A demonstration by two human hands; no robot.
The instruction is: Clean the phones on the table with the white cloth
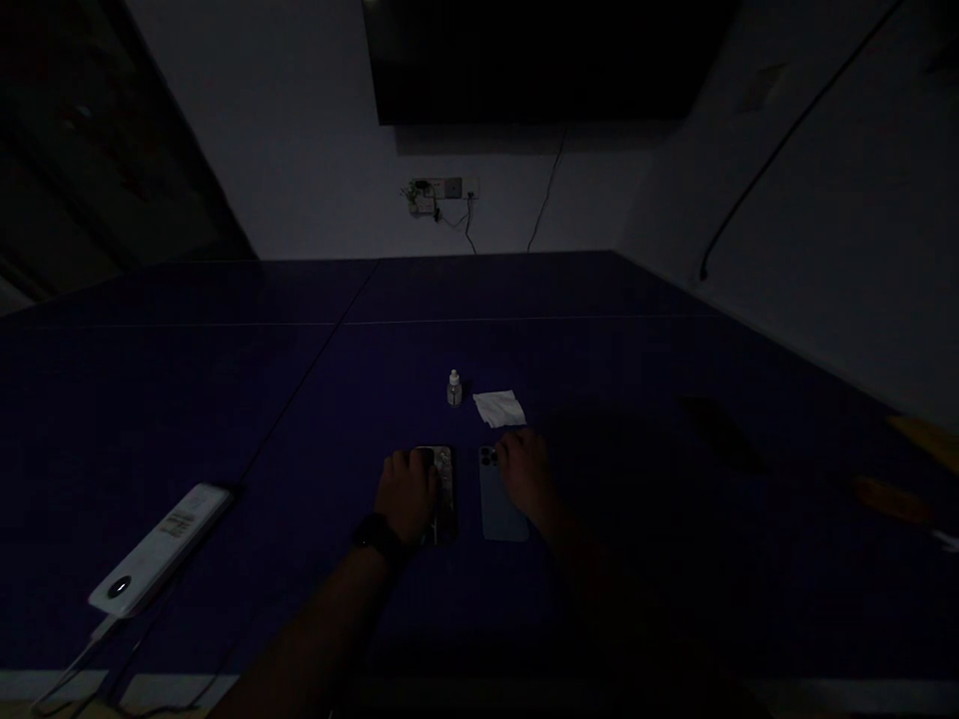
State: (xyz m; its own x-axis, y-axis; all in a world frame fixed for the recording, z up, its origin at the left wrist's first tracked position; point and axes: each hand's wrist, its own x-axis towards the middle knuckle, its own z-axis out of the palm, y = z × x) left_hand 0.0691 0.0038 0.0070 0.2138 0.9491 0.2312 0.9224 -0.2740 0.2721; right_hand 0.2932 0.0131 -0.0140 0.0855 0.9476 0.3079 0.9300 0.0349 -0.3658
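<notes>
The room is dim. My left hand [406,491], with a dark watch [379,534] on its wrist, rests on the left edge of a dark phone with a patterned back [445,489]. Its fingers are curled together over that edge and hide part of the phone. Beside it lies a blue-grey phone [500,507], camera side up. My right hand [524,464] has its fingers bent onto this phone's upper right edge, next to the lenses. Both phones lie flat on the dark blue table [375,599].
Beyond the phones stand a small clear bottle with a white cap [454,389] and a folded white tissue [499,407]. A long white device [161,549] with a cable lies at left. A dark flat object [720,432] and an orange item [891,497] are at right.
</notes>
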